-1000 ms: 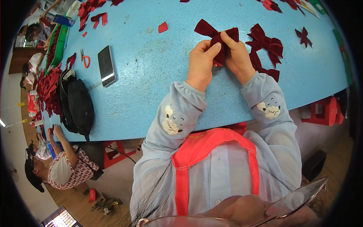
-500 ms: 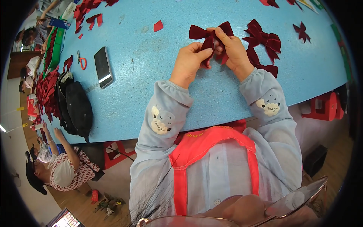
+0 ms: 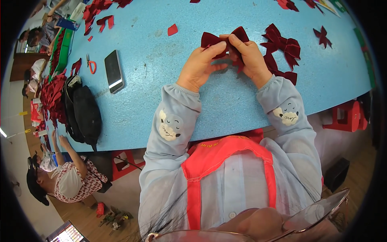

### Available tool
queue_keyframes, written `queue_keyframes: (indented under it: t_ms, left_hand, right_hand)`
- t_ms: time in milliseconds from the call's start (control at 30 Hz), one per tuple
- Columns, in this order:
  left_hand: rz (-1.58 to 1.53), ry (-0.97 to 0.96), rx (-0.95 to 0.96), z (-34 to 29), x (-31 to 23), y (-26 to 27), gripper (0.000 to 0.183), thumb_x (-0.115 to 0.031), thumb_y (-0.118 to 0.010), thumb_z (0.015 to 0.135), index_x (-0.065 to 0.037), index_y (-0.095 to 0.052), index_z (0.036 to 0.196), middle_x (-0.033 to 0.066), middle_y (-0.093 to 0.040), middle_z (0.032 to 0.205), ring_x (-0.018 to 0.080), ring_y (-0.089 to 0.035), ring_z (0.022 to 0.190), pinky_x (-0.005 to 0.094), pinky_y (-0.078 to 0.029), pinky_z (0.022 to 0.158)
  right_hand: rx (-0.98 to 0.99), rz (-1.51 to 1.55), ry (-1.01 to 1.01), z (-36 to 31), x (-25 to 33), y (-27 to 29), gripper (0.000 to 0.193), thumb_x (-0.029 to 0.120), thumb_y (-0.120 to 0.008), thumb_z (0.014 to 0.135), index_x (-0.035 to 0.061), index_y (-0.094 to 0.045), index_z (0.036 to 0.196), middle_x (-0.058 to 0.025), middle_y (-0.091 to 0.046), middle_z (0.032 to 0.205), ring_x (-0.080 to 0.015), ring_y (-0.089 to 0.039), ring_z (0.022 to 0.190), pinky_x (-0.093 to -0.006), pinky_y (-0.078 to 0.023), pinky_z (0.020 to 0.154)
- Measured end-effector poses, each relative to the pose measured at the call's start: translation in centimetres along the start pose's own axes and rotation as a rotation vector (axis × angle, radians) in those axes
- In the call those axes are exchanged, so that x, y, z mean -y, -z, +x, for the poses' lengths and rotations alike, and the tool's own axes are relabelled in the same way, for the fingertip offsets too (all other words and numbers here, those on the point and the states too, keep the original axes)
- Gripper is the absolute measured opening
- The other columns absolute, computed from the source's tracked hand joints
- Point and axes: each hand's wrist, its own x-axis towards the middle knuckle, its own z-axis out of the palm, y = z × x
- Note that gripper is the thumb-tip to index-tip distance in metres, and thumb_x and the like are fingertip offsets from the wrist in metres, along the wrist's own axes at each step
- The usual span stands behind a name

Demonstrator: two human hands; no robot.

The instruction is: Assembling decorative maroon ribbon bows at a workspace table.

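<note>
Both my hands meet on a dark red velvet bow (image 3: 211,39) held over the blue table. My left hand (image 3: 200,64) pinches its left side between thumb and fingers. My right hand (image 3: 249,55) grips the right side, its thumb near the bow's middle. Part of the bow's centre and its tails is hidden behind my fingers. Just right of my right hand lie several finished-looking velvet bows (image 3: 286,47), overlapping one another. A smaller bow (image 3: 322,37) lies farther right.
On the blue table (image 3: 153,113) lie a phone (image 3: 114,71), orange-handled scissors (image 3: 92,65), a black pouch (image 3: 84,113) and a heap of red velvet pieces (image 3: 51,97). A green tray (image 3: 62,56) stands at far left. Co-workers sit along the left; a red stool (image 3: 345,116) is at right.
My left hand has shifted its grip from the bow's lower tail up to its left loop, with the thumb now higher. The bow stays between both hands.
</note>
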Motion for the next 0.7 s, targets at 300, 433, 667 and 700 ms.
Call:
queue_keyframes:
  t_ms: [300,433,667,700]
  left_hand:
    - [-0.188,0.023,0.132,-0.1,0.2,1.8,0.031,-0.023,-0.065,0.086,-0.005,-0.059,0.110,0.0069,-0.063,0.104,0.0178,-0.059,0.096,0.0359,-0.050,0.076]
    - [0.207,-0.096,-0.028,0.2,0.9,1.1,0.026,-0.016,-0.065,0.085,-0.001,-0.059,0.107,0.0073,-0.064,0.100,0.0165,-0.061,0.090,0.0317,-0.051,0.072]
    - [-0.197,-0.100,-0.149,1.5,1.1,-0.3,0.018,-0.010,-0.064,0.086,0.001,-0.059,0.099,0.0050,-0.064,0.091,0.0136,-0.060,0.081,0.0274,-0.049,0.067]
    - [-0.218,-0.133,-0.165,1.8,1.3,-0.1,0.016,-0.010,-0.063,0.086,0.001,-0.059,0.098,0.0048,-0.064,0.090,0.0136,-0.060,0.079,0.0279,-0.049,0.066]
  right_hand:
    - [-0.043,-0.026,0.034,0.2,0.3,0.2,0.032,0.033,-0.056,0.092,0.0078,-0.068,0.107,0.0050,-0.050,0.064,-0.0055,-0.039,0.057,-0.0204,-0.032,0.053]
    - [-0.031,-0.043,0.019,0.1,0.1,0.1,0.032,0.032,-0.057,0.092,0.0080,-0.067,0.109,0.0050,-0.051,0.066,-0.0053,-0.039,0.057,-0.0203,-0.033,0.053]
    - [0.029,0.076,-0.005,0.0,0.3,0.2,0.028,0.030,-0.057,0.091,0.0066,-0.066,0.106,0.0040,-0.055,0.072,-0.0051,-0.043,0.059,-0.0192,-0.035,0.055]
    - [0.021,0.079,-0.040,0.3,0.1,0.5,0.027,0.028,-0.058,0.091,0.0062,-0.065,0.104,0.0037,-0.056,0.074,-0.0052,-0.044,0.060,-0.0190,-0.036,0.056]
